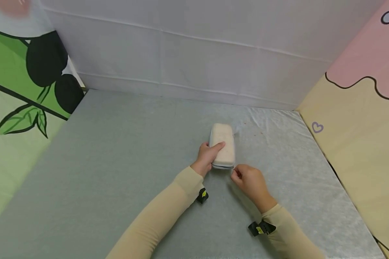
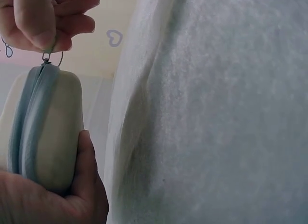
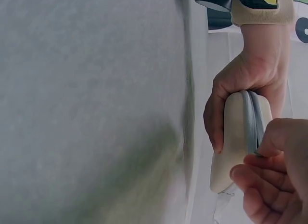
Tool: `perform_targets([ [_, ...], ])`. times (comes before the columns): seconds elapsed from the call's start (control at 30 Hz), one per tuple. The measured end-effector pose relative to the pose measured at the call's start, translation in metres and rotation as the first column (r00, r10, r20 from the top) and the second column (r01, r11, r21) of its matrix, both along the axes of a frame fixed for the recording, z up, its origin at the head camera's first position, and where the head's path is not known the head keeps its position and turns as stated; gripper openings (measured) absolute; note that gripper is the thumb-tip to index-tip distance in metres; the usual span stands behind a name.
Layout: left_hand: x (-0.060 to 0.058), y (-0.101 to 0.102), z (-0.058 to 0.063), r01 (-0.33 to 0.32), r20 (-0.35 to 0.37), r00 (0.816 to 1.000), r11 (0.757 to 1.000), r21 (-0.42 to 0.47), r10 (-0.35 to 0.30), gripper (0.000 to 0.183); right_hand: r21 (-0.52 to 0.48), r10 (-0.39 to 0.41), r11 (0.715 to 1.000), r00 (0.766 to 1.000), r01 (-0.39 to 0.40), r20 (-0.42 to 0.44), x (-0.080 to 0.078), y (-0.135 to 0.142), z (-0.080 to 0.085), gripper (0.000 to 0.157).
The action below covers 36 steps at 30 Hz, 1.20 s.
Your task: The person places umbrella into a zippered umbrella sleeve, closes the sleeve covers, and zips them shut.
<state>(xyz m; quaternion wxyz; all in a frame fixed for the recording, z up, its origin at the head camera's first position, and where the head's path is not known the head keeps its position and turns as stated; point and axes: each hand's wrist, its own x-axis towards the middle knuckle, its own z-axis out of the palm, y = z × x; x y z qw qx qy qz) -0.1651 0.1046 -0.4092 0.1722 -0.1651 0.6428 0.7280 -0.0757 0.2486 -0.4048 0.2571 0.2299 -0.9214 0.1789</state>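
Fingers of the right hand pinch the zipper pull at the near end of a cream case; left hand grips the case by its side, thumb across the top. Case is held just above the table, right of middle; zip may be slightly parted by the pull, hard to tell past the fingers. Table cover is grey, slightly fuzzy, wrinkled toward the far right corner, a few reddish specks there. Back wall is pale hanging fabric with fold creases. Left wall is printed green with black shapes and leaves; right wall is cream with pink on top, small purple heart low down.
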Motion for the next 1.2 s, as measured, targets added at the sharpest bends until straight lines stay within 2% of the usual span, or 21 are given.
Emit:
perform_targets([
  [0.13, 0.003, 0.001, 0.003, -0.030, -0.010, 0.999, 0.999, 0.024, 0.031, 0.066, -0.031, 0.007, 0.999, 1.000, -0.008, -0.030, 0.002, -0.006, 0.001, 0.021],
  [0.33, 0.007, 0.005, 0.008, -0.047, -0.020, 0.999, 0.995, 0.086, 0.049, 0.063, -0.051, 0.009, 0.999, 1.000, -0.010, -0.023, 0.004, -0.021, 0.004, 0.019],
  [0.53, 0.008, 0.007, 0.012, -0.095, -0.042, 0.994, 0.994, 0.062, 0.098, 0.065, -0.045, -0.027, 0.999, 0.999, 0.026, -0.025, 0.003, -0.031, 0.004, 0.019],
  [0.7, 0.010, 0.009, 0.012, -0.073, -0.023, 0.997, 0.997, 0.038, 0.074, 0.065, -0.047, -0.001, 0.999, 0.999, -0.001, -0.047, 0.003, -0.036, 0.003, 0.020],
  [0.93, 0.010, 0.011, 0.013, -0.106, -0.024, 0.994, 0.993, 0.050, 0.108, 0.068, -0.072, -0.002, 0.997, 0.998, -0.002, -0.056, 0.003, -0.040, 0.001, 0.019],
  [1.2, 0.013, 0.011, 0.015, -0.094, -0.022, 0.995, 0.994, 0.051, 0.096, 0.071, -0.082, -0.013, 0.997, 0.996, 0.006, -0.090, 0.002, -0.045, 0.000, 0.017],
])
